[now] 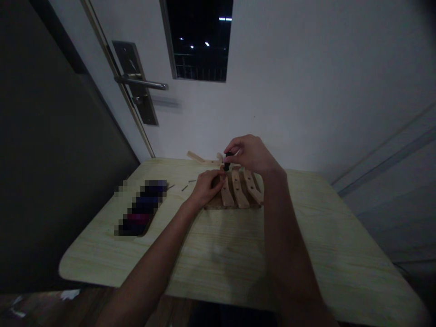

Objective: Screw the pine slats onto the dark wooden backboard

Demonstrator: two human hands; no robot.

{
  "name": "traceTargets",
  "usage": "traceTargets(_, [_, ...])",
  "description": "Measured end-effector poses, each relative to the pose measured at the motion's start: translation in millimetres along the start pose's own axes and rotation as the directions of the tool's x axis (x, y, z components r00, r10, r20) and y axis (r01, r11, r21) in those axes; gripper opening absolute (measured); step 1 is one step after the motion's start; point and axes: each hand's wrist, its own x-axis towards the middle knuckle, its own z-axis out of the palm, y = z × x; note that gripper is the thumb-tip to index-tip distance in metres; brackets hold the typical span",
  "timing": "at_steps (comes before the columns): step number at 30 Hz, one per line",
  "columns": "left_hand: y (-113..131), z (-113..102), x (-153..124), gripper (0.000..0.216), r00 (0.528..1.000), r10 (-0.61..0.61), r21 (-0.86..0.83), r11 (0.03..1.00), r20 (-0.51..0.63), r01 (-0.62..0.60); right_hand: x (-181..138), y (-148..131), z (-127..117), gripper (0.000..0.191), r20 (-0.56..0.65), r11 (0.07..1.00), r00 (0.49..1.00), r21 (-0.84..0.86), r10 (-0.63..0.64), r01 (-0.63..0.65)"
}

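Note:
My right hand [250, 152] is closed on a black-handled screwdriver [228, 160], held upright over the far end of a light wooden slat [227, 197]. Its tip is hidden. My left hand [206, 185] presses thumb and fingers against that slat near the tool. Two more curved slats, a middle slat [240, 194] and a right slat [252, 187], lie beside it with dark holes along them. All three rest on a brown board [214, 203]. Behind the board lies another pale wooden piece [200, 159], partly hidden by my hands.
Several screws [184, 187] lie on the light wood-grain table [218, 254] left of the board. A phone [145, 206], blurred out, lies farther left. The table stands against a white door [299, 91] with a metal handle [146, 83] and a dark window [200, 41].

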Motion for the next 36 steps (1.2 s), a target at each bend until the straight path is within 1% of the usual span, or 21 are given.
traceTargets(3, [0,0,0,0.028,1.0,0.01,0.003,1.0,0.008,-0.01,1,4,3,0.022,-0.07,0.998,0.997,-0.056,0.026,-0.03])
traceTargets(6, [0,0,0,0.026,1.0,0.022,-0.005,1.0,0.012,-0.022,0,7,3,0.025,-0.092,0.997,0.996,-0.077,0.017,-0.024])
traceTargets(9, [-1,0,0,0.026,1.0,0.025,-0.016,1.0,0.002,-0.025,-1,6,1,0.016,-0.046,0.999,0.998,0.017,-0.043,0.044])
traceTargets(10, [-2,0,0,0.026,1.0,0.024,-0.022,0.999,0.001,-0.024,-1,6,0,0.016,-0.027,0.996,0.998,0.057,-0.064,0.065])
traceTargets(12, [-2,0,0,0.026,1.0,0.021,-0.027,0.999,0.003,-0.021,-1,6,-2,0.021,0.013,0.99,0.996,0.109,-0.092,0.09])
traceTargets(14, [-3,1,0,0.026,1.0,0.016,-0.024,1.0,0.0,-0.016,-1,7,-2,0.027,0.05,0.99,0.995,0.112,-0.092,0.086])
traceTargets(17, [-2,1,0,0.027,1.0,0.014,-0.021,1.0,-0.012,-0.015,0,9,0,0.031,0.067,0.993,0.994,0.096,-0.083,0.076])
traceTargets(20, [0,0,0,0.028,1.0,0.006,-0.021,1.0,-0.013,-0.006,1,9,2,0.02,0.02,0.995,0.996,0.052,-0.087,0.086])
traceTargets(23, [0,0,0,0.028,1.0,0.003,-0.012,1.0,-0.013,-0.003,2,8,5,0.012,-0.012,0.997,0.997,-0.033,-0.071,0.071])
traceTargets(27, [-1,1,0,0.029,1.0,0.017,-0.007,1.0,-0.014,-0.017,4,9,8,0.018,-0.018,0.996,1.0,-0.09,-0.015,0.014])
traceTargets(31, [-1,1,0,0.028,1.0,0.011,-0.007,1.0,-0.011,-0.012,2,11,6,0.01,0.007,0.999,0.999,-0.015,-0.039,0.039])
traceTargets(36, [-1,0,0,0.026,1.0,0.015,-0.005,1.0,-0.01,-0.015,1,15,-2,0.026,0.062,0.994,0.995,0.078,-0.076,0.071])
